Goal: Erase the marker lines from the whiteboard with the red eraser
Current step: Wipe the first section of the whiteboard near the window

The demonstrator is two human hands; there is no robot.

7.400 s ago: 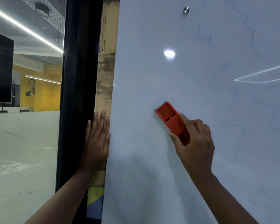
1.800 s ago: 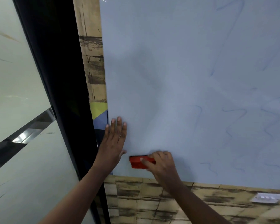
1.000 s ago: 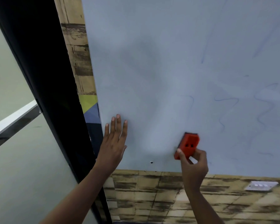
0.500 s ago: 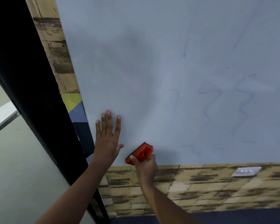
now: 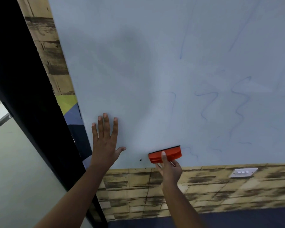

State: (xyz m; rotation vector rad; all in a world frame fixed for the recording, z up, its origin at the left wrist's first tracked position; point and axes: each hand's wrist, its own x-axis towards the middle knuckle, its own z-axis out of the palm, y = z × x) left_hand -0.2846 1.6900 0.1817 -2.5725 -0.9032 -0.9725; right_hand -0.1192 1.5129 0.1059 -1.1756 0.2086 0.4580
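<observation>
The whiteboard [image 5: 138,71] fills most of the view. Faint blue marker squiggles [image 5: 238,104] run across its right half, and a small one sits just right of the eraser. My right hand [image 5: 169,170] grips the red eraser [image 5: 165,155] from below, holding it level against the board just above the bottom edge. My left hand [image 5: 105,140] lies flat on the board near its lower left corner, fingers spread and pointing up.
A black vertical frame [image 5: 23,79] and a strip of wood-patterned wall [image 5: 46,46] border the board on the left. Below the board the same patterned wall [image 5: 155,186] carries a white switch plate [image 5: 243,172]. A small mounting hole [image 5: 140,159] sits between my hands.
The eraser has moved to the right along the bottom edge and turned level since half a second ago. My left hand has stayed flat on the board.
</observation>
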